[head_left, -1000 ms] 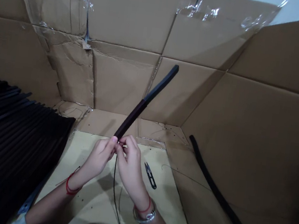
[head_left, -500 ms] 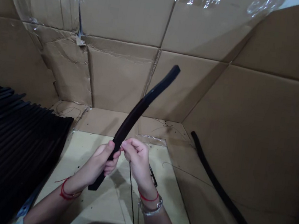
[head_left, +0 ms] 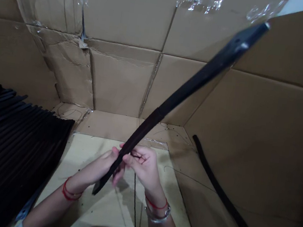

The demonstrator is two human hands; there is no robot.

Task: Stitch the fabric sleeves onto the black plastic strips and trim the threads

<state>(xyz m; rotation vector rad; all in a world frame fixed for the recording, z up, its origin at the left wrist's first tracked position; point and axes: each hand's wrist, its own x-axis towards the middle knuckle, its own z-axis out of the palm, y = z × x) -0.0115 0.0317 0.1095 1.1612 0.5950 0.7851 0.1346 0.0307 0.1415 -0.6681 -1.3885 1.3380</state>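
Note:
A long, dark, slightly curved strip (head_left: 166,106) slants from the lower centre up to the upper right. Around its lower part are the fingers of my left hand (head_left: 107,165), thumb on the near side. My right hand (head_left: 144,164) pinches the same strip from the right, thumb against its edge and fingers partly behind it. A thin black cord (head_left: 135,204) runs from beside my right hand down to the bottom edge. Its upper end is hidden among my fingers.
Many dark strips (head_left: 14,155) are stacked at the left. Another curved strip (head_left: 224,194) leans at the right on cardboard. Beneath my hands is a pale board (head_left: 94,210), with cardboard walls (head_left: 122,80) behind and loose thin threads near the edges.
The strip has turned and come nearer the camera, its top end now much farther up and right. My right hand has moved from beside the strip onto it.

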